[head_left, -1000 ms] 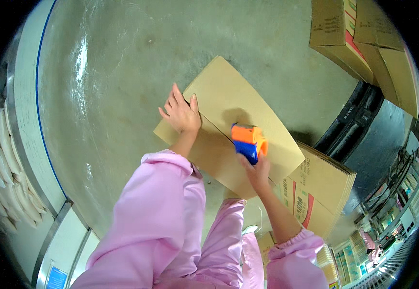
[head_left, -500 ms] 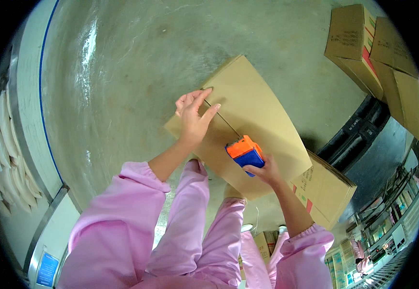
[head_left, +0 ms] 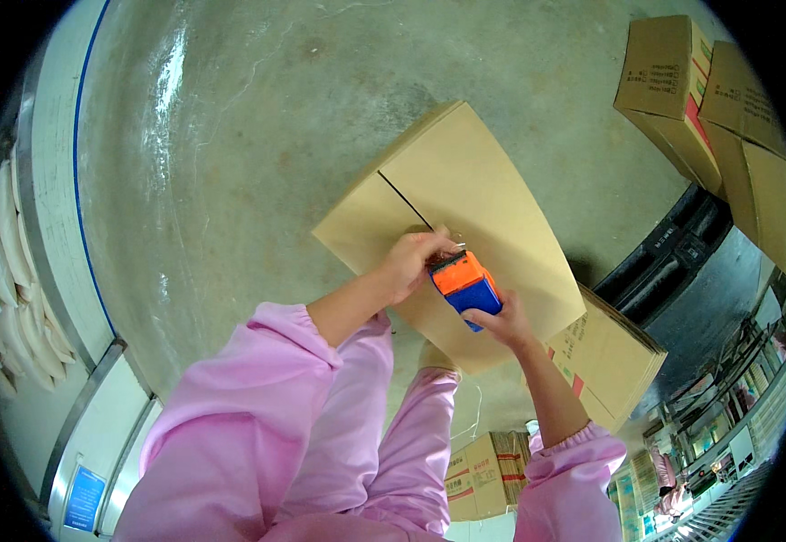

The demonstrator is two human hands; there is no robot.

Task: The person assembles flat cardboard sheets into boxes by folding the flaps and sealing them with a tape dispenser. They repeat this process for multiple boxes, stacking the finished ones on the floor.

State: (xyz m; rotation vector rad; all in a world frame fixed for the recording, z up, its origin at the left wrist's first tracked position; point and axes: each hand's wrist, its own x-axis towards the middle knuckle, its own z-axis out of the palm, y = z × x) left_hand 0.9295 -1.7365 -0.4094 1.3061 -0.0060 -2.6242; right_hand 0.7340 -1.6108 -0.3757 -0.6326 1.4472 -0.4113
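Observation:
A large closed cardboard box (head_left: 501, 208) lies before me, a dark seam running across its top from the far left edge toward the middle. My right hand (head_left: 504, 321) is wrapped round the blue end of an orange and blue tape dispenser (head_left: 467, 287), held over the box top. At the dispenser's orange front end, my left hand (head_left: 411, 262) has its fingers bent together. A shiny bit that looks like clear tape shows by its fingertips, though the fingers partly hide it.
Flattened cartons (head_left: 614, 361) lean by the box's right side. Two more cardboard boxes (head_left: 659, 90) stand at the far right, near a black pallet (head_left: 669, 248). Along the left runs a metal-edged counter (head_left: 95, 397) beside white filled bags (head_left: 14, 271). Bundled cartons (head_left: 488, 474) lie behind my legs.
My left hand has come back from the seam's far end to the dispenser's front, its fingers closing. The dispenser has barely shifted. Another person's pink-clad legs behind me have mostly left view.

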